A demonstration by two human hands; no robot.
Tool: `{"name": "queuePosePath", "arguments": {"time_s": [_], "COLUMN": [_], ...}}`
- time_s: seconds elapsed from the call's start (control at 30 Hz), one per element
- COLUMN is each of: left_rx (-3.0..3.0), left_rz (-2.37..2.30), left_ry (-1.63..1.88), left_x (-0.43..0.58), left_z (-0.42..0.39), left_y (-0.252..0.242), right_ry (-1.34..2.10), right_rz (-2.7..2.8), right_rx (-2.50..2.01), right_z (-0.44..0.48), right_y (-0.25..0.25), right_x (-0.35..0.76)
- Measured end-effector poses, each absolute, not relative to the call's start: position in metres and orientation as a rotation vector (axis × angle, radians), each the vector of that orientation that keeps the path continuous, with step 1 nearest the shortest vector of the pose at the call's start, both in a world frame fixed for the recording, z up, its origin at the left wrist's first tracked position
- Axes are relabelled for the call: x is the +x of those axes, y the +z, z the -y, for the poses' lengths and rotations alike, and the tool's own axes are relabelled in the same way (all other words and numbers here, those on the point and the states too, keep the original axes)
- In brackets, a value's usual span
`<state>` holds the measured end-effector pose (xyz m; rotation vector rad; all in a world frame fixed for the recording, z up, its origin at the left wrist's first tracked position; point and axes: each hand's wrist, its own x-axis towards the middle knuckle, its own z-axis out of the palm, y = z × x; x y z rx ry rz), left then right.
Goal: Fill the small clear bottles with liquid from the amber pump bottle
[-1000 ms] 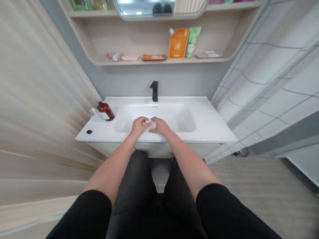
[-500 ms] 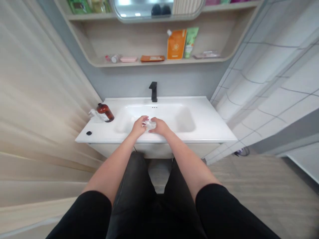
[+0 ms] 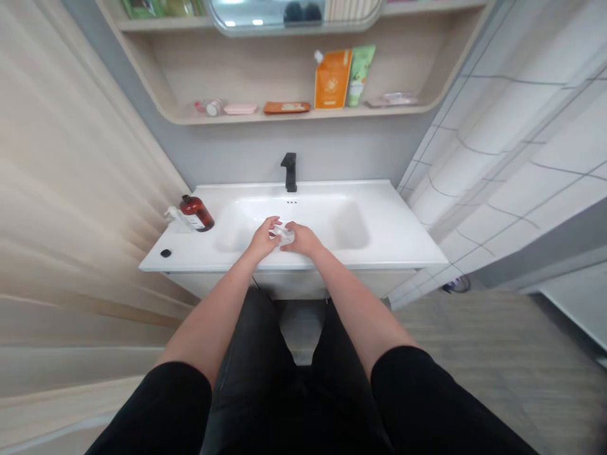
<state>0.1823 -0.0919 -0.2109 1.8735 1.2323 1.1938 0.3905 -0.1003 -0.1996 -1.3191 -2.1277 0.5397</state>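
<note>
Two hands over the basin (image 3: 241,218), left hand (image 3: 262,241) and right hand (image 3: 301,241) curled close together, fingers pinching a small translucent item (image 3: 286,236) between them, black faucet (image 3: 289,172) beyond, amber bottle (image 3: 196,213) left of the basin

Black sleeves (image 3: 152,404), plain, matte, ending around elbows; faded charcoal trousers (image 3: 256,354), soft-looking, lightly creased; forearms (image 3: 222,303), left hand (image 3: 260,241), right hand (image 3: 301,239) bare.
</note>
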Motion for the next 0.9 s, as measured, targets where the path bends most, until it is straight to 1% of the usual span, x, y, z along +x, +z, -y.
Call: {"name": "queuePosePath", "arguments": {"time_s": [0.33,0.9], "left_rx": [1.772,1.748], "left_rz": [-1.163,-1.188], "left_ry": [1.221,1.254], "left_x": [0.1817,0.1833], "left_z": [0.0892,0.0909], "left_y": [-0.2131,-0.214], "right_ry": [0.531,0.491], "right_rz": [2.146,2.167], "right_rx": [-1.342,-1.354], "right_z": [0.101,0.1048], "right_y": [-0.1984,-0.1957], "right_x": [0.3912,0.3901]}}
